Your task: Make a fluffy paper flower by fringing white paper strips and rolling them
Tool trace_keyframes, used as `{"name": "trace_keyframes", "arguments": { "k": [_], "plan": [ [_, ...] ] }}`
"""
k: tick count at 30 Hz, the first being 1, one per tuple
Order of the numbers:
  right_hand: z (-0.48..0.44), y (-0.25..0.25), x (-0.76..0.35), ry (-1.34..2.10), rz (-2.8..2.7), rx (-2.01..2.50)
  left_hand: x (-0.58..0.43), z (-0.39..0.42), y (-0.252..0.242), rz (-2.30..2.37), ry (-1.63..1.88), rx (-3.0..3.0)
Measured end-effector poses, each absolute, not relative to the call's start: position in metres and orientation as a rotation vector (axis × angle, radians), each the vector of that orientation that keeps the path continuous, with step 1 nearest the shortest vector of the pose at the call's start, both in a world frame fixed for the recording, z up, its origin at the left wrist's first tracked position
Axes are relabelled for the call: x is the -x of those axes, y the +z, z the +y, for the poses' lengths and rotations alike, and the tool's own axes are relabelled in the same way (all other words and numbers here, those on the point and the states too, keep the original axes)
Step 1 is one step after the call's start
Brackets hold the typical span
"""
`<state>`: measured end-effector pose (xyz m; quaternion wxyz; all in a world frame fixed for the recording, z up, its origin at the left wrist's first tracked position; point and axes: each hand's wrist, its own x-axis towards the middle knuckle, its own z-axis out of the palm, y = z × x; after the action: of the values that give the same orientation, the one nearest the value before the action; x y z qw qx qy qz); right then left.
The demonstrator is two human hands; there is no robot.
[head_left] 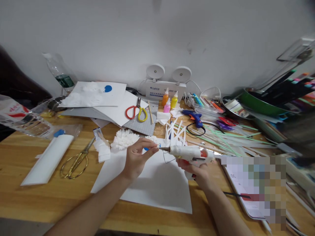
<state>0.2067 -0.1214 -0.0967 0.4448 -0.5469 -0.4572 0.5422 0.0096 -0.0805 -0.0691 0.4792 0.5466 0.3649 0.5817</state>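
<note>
My right hand (194, 170) is wrapped round the handle of a white hot glue gun (188, 152), its metal nozzle pointing left. The nozzle tip meets the fingertips of my left hand (140, 155), which are pinched together. Whatever lies between those fingertips is too small to make out. Below both hands lies a white paper sheet (157, 190). A fluffy white paper pompom (125, 139) sits just behind my left hand. White paper strips (175, 132) stand up behind the glue gun's nozzle.
Gold scissors (76, 164) and a rolled white sheet (49, 160) lie at left. Red-and-yellow-handled scissors (136, 111) rest farther back, near small paint bottles (174, 101). A blue glue gun (194, 117) lies among green and white sticks (233, 137). A tablet (240, 186) is at right.
</note>
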Motion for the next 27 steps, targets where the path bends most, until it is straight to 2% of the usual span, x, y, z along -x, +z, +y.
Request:
{"name": "trace_keyframes", "arguments": {
  "k": [27],
  "plan": [
    [-0.1196, -0.0956, -0.2065, 1.359, -1.101, 1.326, -0.0109, -0.0807, -0.0677, 0.802, 1.393, -1.213]
  ]
}}
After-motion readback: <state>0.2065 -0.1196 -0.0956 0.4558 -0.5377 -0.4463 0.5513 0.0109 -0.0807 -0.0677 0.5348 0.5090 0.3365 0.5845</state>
